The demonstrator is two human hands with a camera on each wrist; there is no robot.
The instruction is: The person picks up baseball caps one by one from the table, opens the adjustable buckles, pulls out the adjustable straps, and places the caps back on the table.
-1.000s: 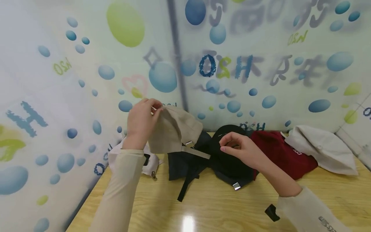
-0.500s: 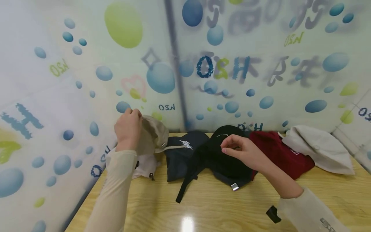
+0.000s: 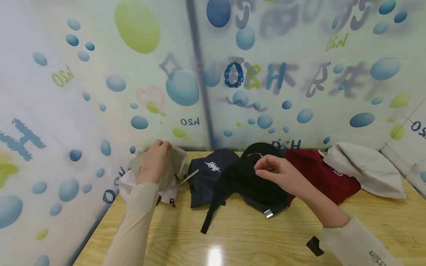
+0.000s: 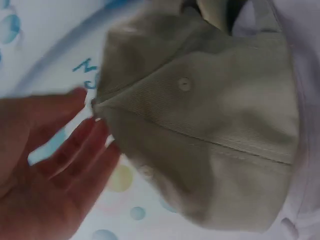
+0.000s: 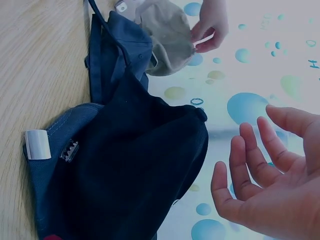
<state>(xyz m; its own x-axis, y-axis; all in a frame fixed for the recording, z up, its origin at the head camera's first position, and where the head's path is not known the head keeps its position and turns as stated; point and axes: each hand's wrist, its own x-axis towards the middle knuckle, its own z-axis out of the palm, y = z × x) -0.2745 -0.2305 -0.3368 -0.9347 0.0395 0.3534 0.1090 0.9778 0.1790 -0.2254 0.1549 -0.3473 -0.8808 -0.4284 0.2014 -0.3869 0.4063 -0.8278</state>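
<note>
In the head view my left hand is at the crown of a beige baseball cap, over a pale pink cap at the left end of the row. The left wrist view shows the thumb and fingertips pinching the top button of this beige cap. Its loose strap sticks out toward a navy cap with white lettering. My right hand hovers before a black cap. Its fingers are loosely bent and hold nothing, as the right wrist view of that hand shows.
Right of the black cap lie a dark red cap and an off-white cap. A black strap trails forward on the wooden table. The patterned wall rises close behind the row.
My left hand has carried the beige cap left and down from above the navy cap, onto the pale pink cap. The navy cap's lettering has come into view. My right hand has stayed put.
</note>
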